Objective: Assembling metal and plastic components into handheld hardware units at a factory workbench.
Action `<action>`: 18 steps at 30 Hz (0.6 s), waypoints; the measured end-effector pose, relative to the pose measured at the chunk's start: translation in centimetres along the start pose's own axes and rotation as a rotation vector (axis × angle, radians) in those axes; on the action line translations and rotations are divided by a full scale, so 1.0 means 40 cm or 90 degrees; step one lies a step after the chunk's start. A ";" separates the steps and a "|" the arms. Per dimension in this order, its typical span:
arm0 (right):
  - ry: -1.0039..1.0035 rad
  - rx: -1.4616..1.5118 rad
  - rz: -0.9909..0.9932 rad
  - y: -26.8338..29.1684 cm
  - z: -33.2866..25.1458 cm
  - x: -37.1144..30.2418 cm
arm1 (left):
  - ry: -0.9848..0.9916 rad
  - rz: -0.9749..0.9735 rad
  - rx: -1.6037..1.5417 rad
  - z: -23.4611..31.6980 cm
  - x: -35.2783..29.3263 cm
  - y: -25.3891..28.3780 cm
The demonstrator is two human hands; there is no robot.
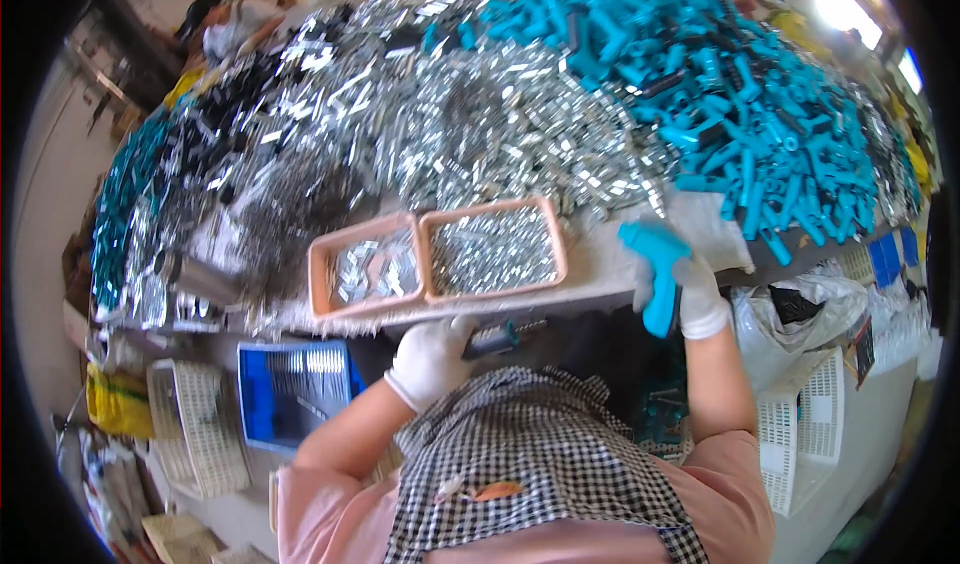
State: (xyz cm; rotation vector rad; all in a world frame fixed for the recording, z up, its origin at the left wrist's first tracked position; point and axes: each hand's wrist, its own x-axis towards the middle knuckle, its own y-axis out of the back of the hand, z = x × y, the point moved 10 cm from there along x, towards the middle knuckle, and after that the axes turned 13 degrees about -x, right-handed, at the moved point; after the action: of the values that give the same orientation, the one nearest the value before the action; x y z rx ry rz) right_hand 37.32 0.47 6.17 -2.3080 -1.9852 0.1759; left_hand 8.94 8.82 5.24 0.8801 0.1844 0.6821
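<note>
In my gloved left hand, low in front of the table edge, is a dark cylindrical piece with a teal collar and a thin metal rod sticking out to the right. The fingers are wrapped round it. My gloved right hand grips a teal pistol-shaped plastic part at the table's front edge, with its wider end pointing up and left. Between the hands, on the table, are two pink trays: the left tray holds flat silvery pieces and the right tray small shiny metal pieces.
A wide heap of silvery metal pieces covers the table, with a pile of teal plastic parts at right. A metal cylinder lies at left. Below stand a blue bin, white crates and a plastic bag. Another person is at far left.
</note>
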 end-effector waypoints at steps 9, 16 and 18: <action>-0.148 -0.346 -0.283 -0.240 0.066 -0.063 | -0.061 -0.137 0.127 0.028 -0.027 -0.025; 0.171 -0.683 -0.336 -0.353 -0.016 -0.071 | 0.003 -0.207 -0.028 0.006 -0.058 -0.048; 0.225 -0.750 -0.356 -0.388 -0.016 -0.073 | 0.016 -0.240 -0.102 0.022 -0.068 -0.060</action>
State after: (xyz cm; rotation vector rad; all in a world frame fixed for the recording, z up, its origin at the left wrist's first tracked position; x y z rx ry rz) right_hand 21.80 -0.09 9.12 -1.7259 -2.7503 -1.6843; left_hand 8.34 5.51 3.67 0.6597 0.3047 0.3497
